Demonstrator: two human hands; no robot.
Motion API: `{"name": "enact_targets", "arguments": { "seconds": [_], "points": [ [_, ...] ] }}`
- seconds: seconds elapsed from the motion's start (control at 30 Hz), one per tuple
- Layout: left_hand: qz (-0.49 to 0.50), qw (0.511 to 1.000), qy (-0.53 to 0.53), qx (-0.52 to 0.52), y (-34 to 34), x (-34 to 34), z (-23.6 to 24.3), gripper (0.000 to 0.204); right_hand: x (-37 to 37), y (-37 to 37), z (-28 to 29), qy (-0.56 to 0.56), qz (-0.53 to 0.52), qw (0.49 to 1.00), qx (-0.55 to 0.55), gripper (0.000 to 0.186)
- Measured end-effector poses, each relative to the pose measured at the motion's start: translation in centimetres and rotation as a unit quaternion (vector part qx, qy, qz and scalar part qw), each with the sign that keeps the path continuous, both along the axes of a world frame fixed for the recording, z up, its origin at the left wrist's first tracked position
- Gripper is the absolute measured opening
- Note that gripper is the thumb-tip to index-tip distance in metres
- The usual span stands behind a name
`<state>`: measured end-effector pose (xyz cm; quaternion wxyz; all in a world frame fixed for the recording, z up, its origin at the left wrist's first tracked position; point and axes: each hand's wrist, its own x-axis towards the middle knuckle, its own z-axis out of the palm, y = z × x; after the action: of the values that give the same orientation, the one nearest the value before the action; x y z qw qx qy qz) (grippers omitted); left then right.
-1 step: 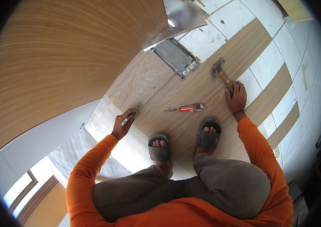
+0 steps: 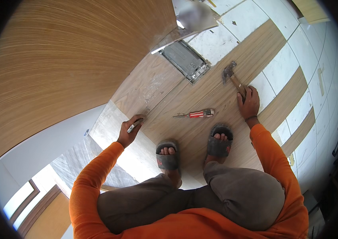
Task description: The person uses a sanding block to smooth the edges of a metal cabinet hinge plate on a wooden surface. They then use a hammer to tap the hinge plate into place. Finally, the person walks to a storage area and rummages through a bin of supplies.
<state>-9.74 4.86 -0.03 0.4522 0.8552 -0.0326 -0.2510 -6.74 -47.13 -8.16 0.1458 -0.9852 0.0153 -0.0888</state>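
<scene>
Two hands are occupied above the wood-look planks (image 2: 212,93). The right hand (image 2: 249,101) is closed around the handle end of a claw hammer (image 2: 236,81); the hammer's head points forward, away from the body. Whether the head rests on the planks or is held just above them cannot be told. The left hand (image 2: 125,132) is closed on a small grey-white object (image 2: 132,126); its kind cannot be determined because the fingers cover part of it.

A screwdriver (image 2: 199,114) with a red, white and dark handle lies between the hands, forward of the sandals (image 2: 219,148). A recessed metal box (image 2: 179,57) is set in the floor beyond it, near the foot of a large wooden panel (image 2: 77,55).

Caution: the sandals leave the toes exposed; a slip of the hammer grip could injure them. The loose screwdriver could roll if kicked, or turn underfoot if stepped on. A careless swing could dent the planks or crack the adjacent white tiles (image 2: 212,44). Small items knocked forward could drop into the recessed metal box.
</scene>
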Motion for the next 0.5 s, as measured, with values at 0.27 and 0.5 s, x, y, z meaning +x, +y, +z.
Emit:
{"name": "enact_targets", "arguments": {
  "seconds": [0.27,0.5],
  "points": [
    [-0.003,1.0,0.004,0.012,0.04,-0.01,-0.16,0.026,-0.03,-0.02,0.11,0.004,-0.001,1.0,0.005,0.04],
    [-0.005,1.0,-0.025,0.006,0.19,-0.16,-0.57,0.024,0.03,-0.02,0.05,0.007,-0.002,1.0,0.003,0.04]
  ]
}}
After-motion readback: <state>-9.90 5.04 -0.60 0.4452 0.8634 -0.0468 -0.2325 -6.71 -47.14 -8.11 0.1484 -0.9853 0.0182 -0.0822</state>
